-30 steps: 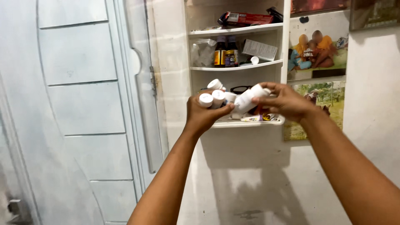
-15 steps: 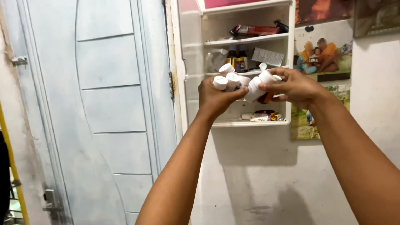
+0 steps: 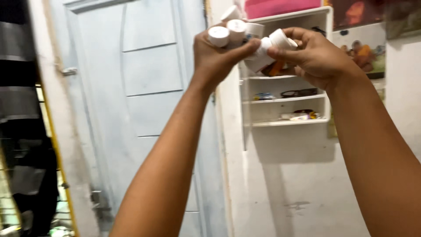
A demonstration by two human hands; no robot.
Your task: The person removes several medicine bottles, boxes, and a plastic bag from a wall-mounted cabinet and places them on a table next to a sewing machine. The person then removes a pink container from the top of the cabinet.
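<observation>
Two bare forearms rise from the bottom edge of the head view, each ending in a bare hand; the left hand [image 3: 215,59] sits at the end of the slimmer-looking arm, the right hand [image 3: 318,57] at the end of the broader one nearer the camera; no sleeve, cuff or glove shows on either arm as far as the frame reaches; no watch, bracelet or band marks either wrist; no ring is visible on the fingers that show; fingernails look short and unpainted, though motion blur softens such detail; knuckles and tendons stand out on the right hand's back; elbows and upper arms lie outside the frame
</observation>
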